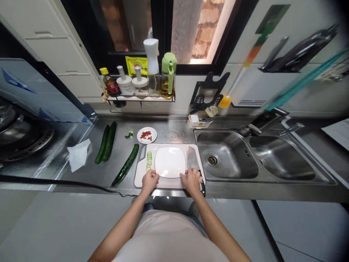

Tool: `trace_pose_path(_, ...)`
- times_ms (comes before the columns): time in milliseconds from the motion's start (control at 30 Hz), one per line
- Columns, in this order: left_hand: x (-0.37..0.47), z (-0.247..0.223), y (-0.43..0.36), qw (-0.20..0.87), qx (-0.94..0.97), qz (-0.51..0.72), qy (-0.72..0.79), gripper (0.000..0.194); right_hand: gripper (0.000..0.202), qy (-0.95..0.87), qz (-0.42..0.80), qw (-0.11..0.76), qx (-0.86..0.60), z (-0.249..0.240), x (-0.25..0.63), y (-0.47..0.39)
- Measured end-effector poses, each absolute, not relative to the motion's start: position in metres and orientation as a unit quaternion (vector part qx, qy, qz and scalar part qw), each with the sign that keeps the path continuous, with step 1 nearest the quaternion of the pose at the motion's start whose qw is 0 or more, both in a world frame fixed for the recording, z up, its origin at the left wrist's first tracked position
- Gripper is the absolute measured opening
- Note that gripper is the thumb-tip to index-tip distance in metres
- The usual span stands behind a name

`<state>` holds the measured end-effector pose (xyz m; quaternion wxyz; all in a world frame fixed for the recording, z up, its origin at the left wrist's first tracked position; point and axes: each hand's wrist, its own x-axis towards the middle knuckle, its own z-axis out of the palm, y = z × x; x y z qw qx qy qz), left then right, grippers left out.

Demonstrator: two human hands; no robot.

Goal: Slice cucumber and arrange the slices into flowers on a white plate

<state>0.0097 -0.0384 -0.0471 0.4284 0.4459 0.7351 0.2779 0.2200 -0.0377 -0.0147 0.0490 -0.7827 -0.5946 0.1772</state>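
A white square plate point(170, 162) lies on the pale cutting board point(141, 174). My left hand point(149, 181) pinches the plate's near left corner, and my right hand point(192, 179) holds its near right corner. Overlapping cucumber slices point(149, 161) form a column on the board, left of the plate. A knife point(192, 157) lies at the board's right side, its black handle partly behind my right hand. One whole cucumber point(125, 165) rests on the counter left of the board. Behind the board stands a small white plate point(147, 135) with chopped red pieces.
Two cucumbers point(109, 141) and a crumpled white tissue point(79, 154) lie on the left counter. A double sink point(227, 156) is to the right. Bottles and jars stand on a rack point(141, 98). A black cable point(89, 184) runs along the front edge.
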Motion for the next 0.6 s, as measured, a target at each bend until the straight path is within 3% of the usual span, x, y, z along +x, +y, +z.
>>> trace_pose_path(600, 0.0032, -0.0451, -0.0416, 0.4, 0.482, 0.265, 0.733, 0.016, 0.033, -0.607, 0.155, 0.066, -0.776, -0.0189, 0.2225, -0.0384)
